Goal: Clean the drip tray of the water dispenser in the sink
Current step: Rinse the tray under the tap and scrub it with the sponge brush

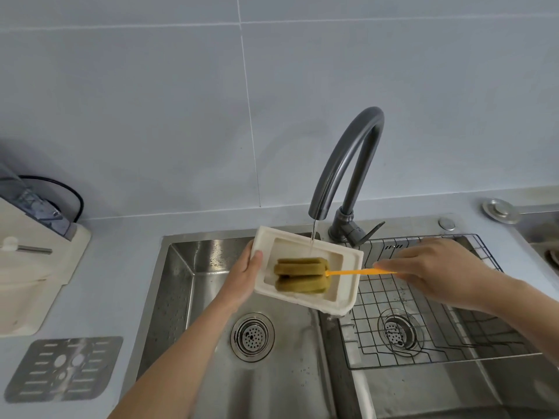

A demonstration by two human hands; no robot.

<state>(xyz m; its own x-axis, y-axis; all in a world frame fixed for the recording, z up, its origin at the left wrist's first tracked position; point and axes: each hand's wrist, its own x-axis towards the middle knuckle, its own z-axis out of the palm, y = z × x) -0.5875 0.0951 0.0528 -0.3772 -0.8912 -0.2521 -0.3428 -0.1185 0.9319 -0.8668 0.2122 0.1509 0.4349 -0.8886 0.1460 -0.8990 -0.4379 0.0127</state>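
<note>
Farthest left of the left hand's fingers, one cream water dispenser [33, 267] stands on the counter with one black cable [72, 195] looping behind it. One slotted metal plate [63, 370] lies flat on the counter nearer the camera. The sink [178, 267] has two basins, each with one round drain: the left drain [252, 337] sits below the left wrist, and the right drain [399, 331] sits below the right hand's fingers, under one wire rack [429, 309] laid in the right basin. The left hand [242, 276] grasps the left short edge of the one white drip tray [348, 285], thumb curled over its rim, the other fingers hidden beneath. The tray is held tilted above the sink, over the divider between the basins, between the two hands' fingertips. In its hollow lies the green sponge head of one sponge brush [302, 275], just right of the left thumb. Its orange handle runs right to the right hand [438, 267], whose curled fingers pinch the handle's end. One dark faucet [348, 164] arches above the tray, and one thin stream of water [313, 235] falls into the tray just beyond the sponge. Beyond the right fingers, two round metal caps [499, 210] sit on the counter
</note>
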